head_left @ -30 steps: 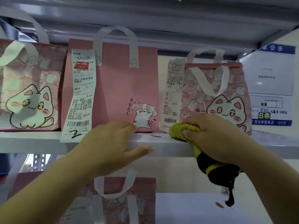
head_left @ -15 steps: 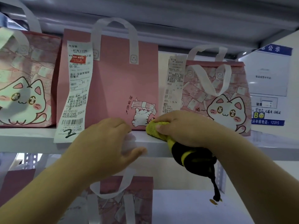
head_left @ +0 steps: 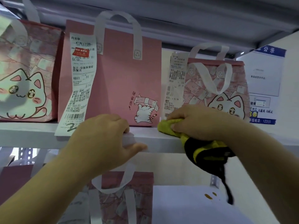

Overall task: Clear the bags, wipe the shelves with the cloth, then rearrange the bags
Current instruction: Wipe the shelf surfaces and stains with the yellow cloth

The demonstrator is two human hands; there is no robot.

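Wiping is the step in hand. The right hand [head_left: 199,122] grips the cloth [head_left: 169,127], bunched under its fingers on the shelf [head_left: 161,139]. The left hand [head_left: 103,139] clasps the shelf's front edge. Three bags [head_left: 123,78] stand just beyond the fingers, a fourth bag [head_left: 126,199] sits below them, and two receipts [head_left: 80,88] hang down. Next, I judge, the cloth must sweep the strip before the bags without snagging the receipts.

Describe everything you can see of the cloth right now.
The cloth is yellow and fuzzy-looking, like microfibre, with a black part banded in yellow. The right hand grips it bunched. Its yellow end lies pressed on the white shelf near the front edge, before the gap between the plain pink bag and the cat bag. The black part drapes over the shelf edge below the hand, and a thin black strip dangles from it.
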